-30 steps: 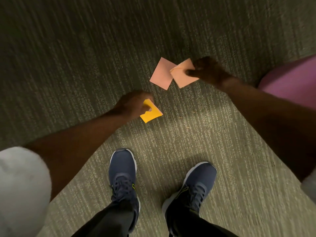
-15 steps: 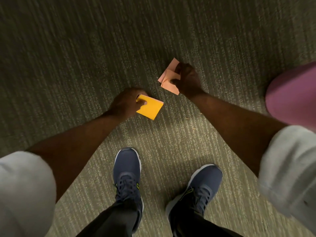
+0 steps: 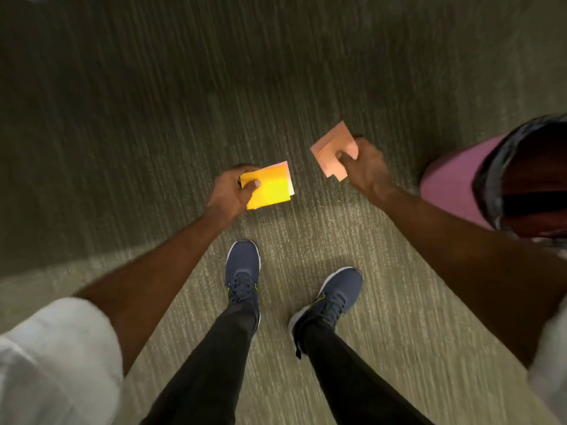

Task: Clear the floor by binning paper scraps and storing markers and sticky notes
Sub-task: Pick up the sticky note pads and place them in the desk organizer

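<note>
**Asker:** What's most likely to go wrong from here?

**Me:** Mixing up where things go. The bin (image 3: 445, 185) stands at the right edge of the floor (image 3: 138, 102), just beside my right hand (image 3: 365, 171), and that hand is full of pink sticky notes (image 3: 333, 151). I reckon those are for storing, not binning, so a careless drop into that open mouth would be the mistake

**Asker:** And the grip itself?

**Me:** That's a risk too. My right hand pinches the pink sheets near one corner, thumb on top. They fan out loosely, so one could slide free and flutter down. My left hand (image 3: 230, 191) grips the yellow sticky notes (image 3: 270, 188) by their left edge, thumb pressed on the top sheet. A paler sheet peeks out along the far edge underneath. The stack isn't squared, so I think it could shed a sheet if I swing my arm

**Asker:** Where is everything relative to you?

**Me:** Both bundles are up off the floor, in my hands. The yellow one is out ahead of my left shoe (image 3: 242, 271). The pink one is further right, near the bin's pink wall but not touching it. The two bundles are apart, with carpet showing between them. I can't see a marker from here, or the place where the notes get stored
</note>
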{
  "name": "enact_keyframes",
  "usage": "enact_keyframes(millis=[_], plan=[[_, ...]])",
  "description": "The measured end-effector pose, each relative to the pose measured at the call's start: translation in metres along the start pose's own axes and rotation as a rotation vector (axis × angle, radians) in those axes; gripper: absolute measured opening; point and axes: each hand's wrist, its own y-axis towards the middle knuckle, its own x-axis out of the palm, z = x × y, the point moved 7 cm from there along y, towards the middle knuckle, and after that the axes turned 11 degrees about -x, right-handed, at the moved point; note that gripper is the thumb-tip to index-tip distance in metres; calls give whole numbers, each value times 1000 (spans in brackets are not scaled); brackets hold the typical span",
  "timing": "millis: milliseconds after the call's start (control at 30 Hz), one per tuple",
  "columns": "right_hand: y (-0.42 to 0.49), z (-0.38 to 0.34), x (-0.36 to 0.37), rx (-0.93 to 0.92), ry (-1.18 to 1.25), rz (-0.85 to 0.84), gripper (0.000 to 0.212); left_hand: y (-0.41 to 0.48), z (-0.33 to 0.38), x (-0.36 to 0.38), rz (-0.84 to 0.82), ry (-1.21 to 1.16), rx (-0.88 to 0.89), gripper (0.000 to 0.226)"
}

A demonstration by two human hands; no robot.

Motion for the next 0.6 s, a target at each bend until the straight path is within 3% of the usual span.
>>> enact_keyframes(millis=[133, 600], plan=[[-30, -71, -39, -100, -2, -35, 33, -44, 56, -53, 58, -133, 1, 27], [-94, -404, -217, -586, -182, -146, 25, -201, 251, -293, 285, -141, 178, 26]])
